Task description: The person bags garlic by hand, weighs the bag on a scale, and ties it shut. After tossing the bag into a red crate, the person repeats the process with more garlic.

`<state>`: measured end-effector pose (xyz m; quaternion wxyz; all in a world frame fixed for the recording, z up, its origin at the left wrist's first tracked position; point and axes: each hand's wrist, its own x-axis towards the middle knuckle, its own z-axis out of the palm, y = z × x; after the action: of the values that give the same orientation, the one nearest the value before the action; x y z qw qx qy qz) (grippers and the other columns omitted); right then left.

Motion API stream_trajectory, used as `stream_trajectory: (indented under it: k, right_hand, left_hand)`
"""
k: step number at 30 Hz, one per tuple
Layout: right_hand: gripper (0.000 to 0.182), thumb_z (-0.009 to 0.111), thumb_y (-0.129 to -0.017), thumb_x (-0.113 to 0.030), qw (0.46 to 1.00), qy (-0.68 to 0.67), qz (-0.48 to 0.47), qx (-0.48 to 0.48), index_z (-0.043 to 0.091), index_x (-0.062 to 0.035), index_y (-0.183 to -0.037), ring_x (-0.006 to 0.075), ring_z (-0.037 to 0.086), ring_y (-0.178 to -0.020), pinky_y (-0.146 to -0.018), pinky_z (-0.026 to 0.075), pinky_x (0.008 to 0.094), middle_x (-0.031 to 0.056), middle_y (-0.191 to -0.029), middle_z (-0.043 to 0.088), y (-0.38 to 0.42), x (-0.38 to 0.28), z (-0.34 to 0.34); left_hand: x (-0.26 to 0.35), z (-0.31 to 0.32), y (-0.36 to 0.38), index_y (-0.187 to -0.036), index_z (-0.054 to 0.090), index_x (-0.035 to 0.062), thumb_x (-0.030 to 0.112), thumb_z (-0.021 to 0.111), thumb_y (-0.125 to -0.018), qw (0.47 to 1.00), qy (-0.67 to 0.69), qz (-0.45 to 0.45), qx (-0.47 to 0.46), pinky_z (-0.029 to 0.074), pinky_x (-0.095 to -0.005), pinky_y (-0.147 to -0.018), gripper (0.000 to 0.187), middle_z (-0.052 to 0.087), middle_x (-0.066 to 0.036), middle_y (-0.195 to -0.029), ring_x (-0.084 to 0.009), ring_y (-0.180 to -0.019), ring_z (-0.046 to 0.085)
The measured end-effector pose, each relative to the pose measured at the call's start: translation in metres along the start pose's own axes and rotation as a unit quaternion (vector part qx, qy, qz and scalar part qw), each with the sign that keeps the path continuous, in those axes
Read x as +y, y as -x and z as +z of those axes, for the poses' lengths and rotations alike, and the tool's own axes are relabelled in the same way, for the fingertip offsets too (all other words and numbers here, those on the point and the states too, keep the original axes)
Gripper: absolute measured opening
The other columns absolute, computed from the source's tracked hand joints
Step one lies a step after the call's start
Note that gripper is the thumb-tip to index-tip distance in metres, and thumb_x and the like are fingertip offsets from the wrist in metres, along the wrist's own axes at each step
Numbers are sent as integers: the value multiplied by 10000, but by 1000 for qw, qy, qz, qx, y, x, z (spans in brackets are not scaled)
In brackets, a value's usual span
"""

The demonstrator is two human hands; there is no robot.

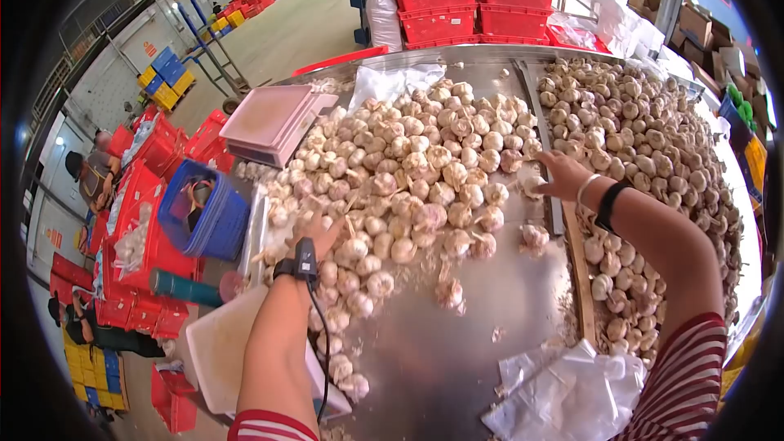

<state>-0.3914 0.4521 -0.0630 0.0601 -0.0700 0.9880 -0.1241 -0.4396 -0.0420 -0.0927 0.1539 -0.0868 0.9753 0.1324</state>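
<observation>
Left hand (320, 233): spread on garlic (416, 165) | right hand (565, 176), right of centre: grip on bulb (532, 187) unclear | risk: cable (326, 335) snags, dislodging bulbs

stacked red crates (513, 12) beyond, pale concrete floor (302, 28)

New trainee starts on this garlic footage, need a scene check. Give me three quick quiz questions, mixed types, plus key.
1. Which wrist wears the small black device with a cable?
A) Left
B) Right
C) Both

2. True or false: the bare left hand, at the heap of whitish-purple garlic bulbs, is nearer the brown wooden strip than the bare right hand is.

3. Fill in the colour: beyond the far edge of the shiny metal table stand stacked plastic crates, coloured ____.

Key: 1 A; 2 False; 3 red
</observation>
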Motion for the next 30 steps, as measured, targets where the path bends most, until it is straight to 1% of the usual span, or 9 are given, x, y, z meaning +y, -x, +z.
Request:
stream_trajectory:
  k: [5, 9, 13, 19, 21, 23, 27, 29, 30]
  right_hand:
    - [834, 668, -715, -560, 964, -145, 197, 108, 381, -102, -1350, 339, 440, -1210, -1027, 345, 387, 223, -1265, 471, -99, 31, 47]
    - [851, 594, -710, -662, 966, -84, 243, -4, 346, -217, -1391, 335, 383, -1259, -1046, 315, 403, 200, -1341, 415, -113, -17, 45]
    - [867, 600, -699, -669, 981, -91, 172, 11, 293, -290, -1416, 349, 333, -1290, -1052, 310, 409, 116, -1387, 394, -110, -28, 67]
    - [794, 638, -704, -618, 988, -113, 83, -70, 337, -337, -1382, 338, 297, -1312, -1024, 302, 542, 88, -1433, 327, -75, -75, 76]
    - [753, 599, -727, -627, 991, -53, 43, -114, 338, -366, -1383, 378, 253, -1330, -1028, 282, 557, 73, -1485, 214, -60, -100, 73]
    - [743, 572, -744, -633, 984, -100, 3, -149, 320, -371, -1392, 392, 223, -1343, -1031, 274, 560, 108, -1502, 151, -53, -113, 87]
    - [751, 543, -763, -637, 981, -43, -17, -187, 295, -349, -1410, 401, 199, -1356, -1052, 255, 544, 180, -1497, 136, -17, -142, 82]
    - [762, 521, -782, -635, 961, -129, -103, -221, 260, -326, -1428, 416, 184, -1360, -1077, 230, 512, 242, -1480, 149, -18, -125, 104]
    - [670, 563, -840, -483, 959, -184, -92, -195, 323, -234, -1414, 400, 251, -1334, -1084, 260, 417, 239, -1445, 237, 14, -129, 72]
  left_hand:
    - [-2, 29, -31, -1390, 363, 200, 700, 432, -796, 997, -9, -19, 68, 266, -609, -998, 780, 78, -202, -1504, -367, -1330, 271]
    - [-1, 38, -31, -1326, 471, 153, 712, 408, -801, 995, 29, 38, 92, 327, -525, -995, 769, 101, -159, -1513, -332, -1307, 325]
    - [7, 60, -7, -1352, 414, 77, 733, 348, -812, 986, 88, 86, 114, 355, -393, -1017, 853, 124, -152, -1512, -336, -1323, 306]
    - [54, 80, 51, -1349, 408, 84, 662, 316, -874, 990, 75, 110, 54, 269, -437, -1069, 754, 293, -137, -1462, -339, -1325, 302]
    - [51, 114, 51, -1287, 475, 76, 591, 390, -881, 980, -22, 179, 88, 349, -452, -1001, 662, 415, -134, -1381, -353, -1210, 431]
    - [81, 105, 84, -1276, 461, 74, 511, 411, -891, 977, 74, 181, 83, 374, -473, -956, 584, 479, -146, -1311, -359, -1183, 437]
    - [85, 118, 115, -1262, 471, 52, 525, 431, -891, 985, 53, 146, 70, 381, -448, -967, 602, 460, -175, -1326, -374, -1154, 472]
    - [63, 130, 119, -1276, 445, 34, 495, 450, -896, 957, 200, 201, 56, 373, -438, -977, 598, 454, -196, -1326, -377, -1163, 465]
    - [62, 113, 140, -1232, 464, 3, 398, 535, -879, 924, 317, 211, 33, 372, -425, -967, 535, 487, -210, -1275, -381, -1144, 472]
